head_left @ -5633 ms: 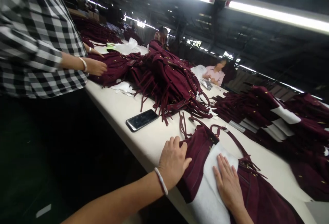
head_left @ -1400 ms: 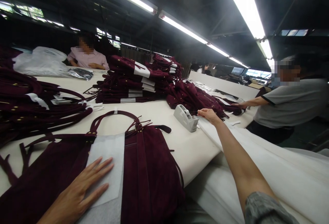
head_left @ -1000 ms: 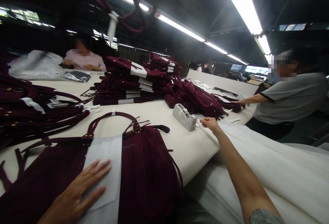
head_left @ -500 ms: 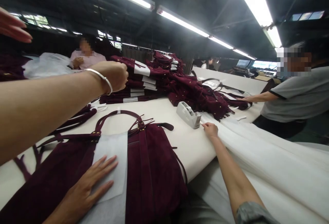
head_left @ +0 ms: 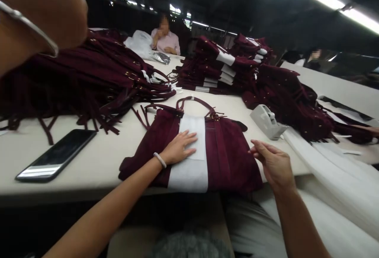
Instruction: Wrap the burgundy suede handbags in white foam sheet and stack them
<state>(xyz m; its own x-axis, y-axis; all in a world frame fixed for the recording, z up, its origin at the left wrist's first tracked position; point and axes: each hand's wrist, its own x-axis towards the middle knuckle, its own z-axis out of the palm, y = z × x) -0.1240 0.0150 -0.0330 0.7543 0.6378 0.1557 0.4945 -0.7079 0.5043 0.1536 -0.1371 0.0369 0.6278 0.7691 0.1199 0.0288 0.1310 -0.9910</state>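
A burgundy suede handbag [head_left: 235, 151] lies flat on the table in front of me, its handles pointing away. A white paper band [head_left: 189, 177] wraps round its middle. My left hand [head_left: 179, 147] rests on this band, palm down with fingers spread, pressing the overlapping paper. My right hand [head_left: 272, 161] is in the air just right of the bag, thumb and fingertips pinched together. The pinch seems to hold a small piece of tape, barely visible. Beyond that hand stands a grey tape dispenser [head_left: 268, 121] on the table.
Burgundy bags are heaped at left [head_left: 97, 76], with a banded stack [head_left: 219, 68] behind. A phone [head_left: 56, 155] lies at front left. White sheeting [head_left: 340, 187] hangs over the right edge. A co-worker's braceleted arm [head_left: 44, 21] reaches in from upper left; another person [head_left: 167, 42] sits behind.
My right hand has come away from the tape dispenser towards the bag, still pinched. My left hand stays on the paper. My view has turned left and down; the co-worker's arm appears nearer.
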